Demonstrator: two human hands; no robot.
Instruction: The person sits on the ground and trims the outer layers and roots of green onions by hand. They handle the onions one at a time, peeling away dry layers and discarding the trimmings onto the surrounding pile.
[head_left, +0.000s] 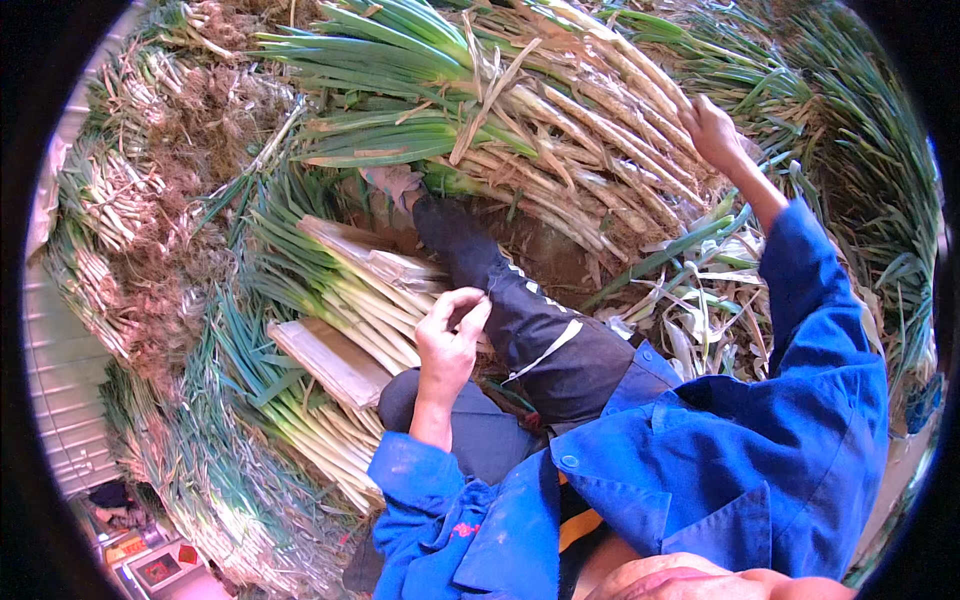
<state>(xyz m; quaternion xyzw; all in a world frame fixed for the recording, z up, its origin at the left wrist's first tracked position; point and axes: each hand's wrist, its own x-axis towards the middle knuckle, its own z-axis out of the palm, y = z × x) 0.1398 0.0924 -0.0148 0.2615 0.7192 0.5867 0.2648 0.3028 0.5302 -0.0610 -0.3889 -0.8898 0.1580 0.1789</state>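
Observation:
A large bundle of unpeeled green onions (600, 125), leafy at the left and dry-skinned along the stalks, lies in front of me, tied with dry strips. At its right end my right hand (712, 133) is closed around the lower end of a green onion. My left hand (450, 335) is raised above my lap, thumb and fingers pinched together; anything between them is too small to make out. Beside and below it are paler, peeled green onions (360, 310), leaves pointing left. A flat wooden board (325, 362) lies among these.
Piles of green onions with tangled roots (170, 230) line the left side. More leafy green onions (840, 120) are heaped at the right. Stripped skins (700, 310) litter the ground by my right leg. A box-like device (160, 568) stands at the lower left.

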